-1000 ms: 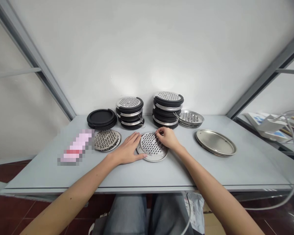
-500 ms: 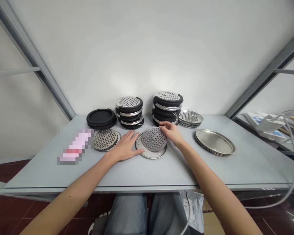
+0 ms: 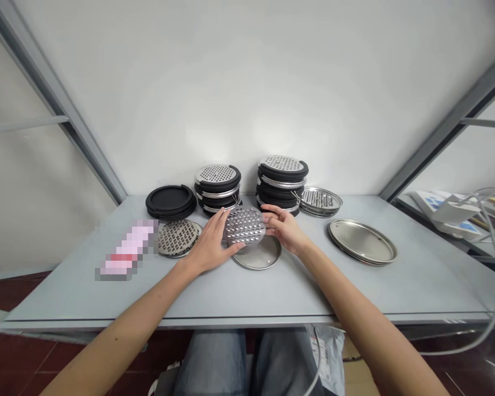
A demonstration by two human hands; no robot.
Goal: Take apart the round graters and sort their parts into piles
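A round perforated metal disc (image 3: 245,226) is lifted off the grey table and tilted toward me. My left hand (image 3: 209,244) grips its left edge with thumb below and fingers behind. My right hand (image 3: 284,227) pinches its right edge. Directly under the disc lies a plain shallow metal tray (image 3: 257,254) on the table (image 3: 247,291).
Behind stand two stacks of black-rimmed grater units (image 3: 218,187) (image 3: 281,181), a black lid stack (image 3: 171,201), a perforated disc pile (image 3: 320,200). Another perforated disc pile (image 3: 176,237) lies left, plain trays (image 3: 362,241) right. A blurred pink item (image 3: 127,248) lies far left. Cables (image 3: 493,264) hang at right.
The perforated disc lay in the tray with my hands at its edges. My right hand tipped its far edge up, and now both hands hold it lifted, shifted left above the tray.
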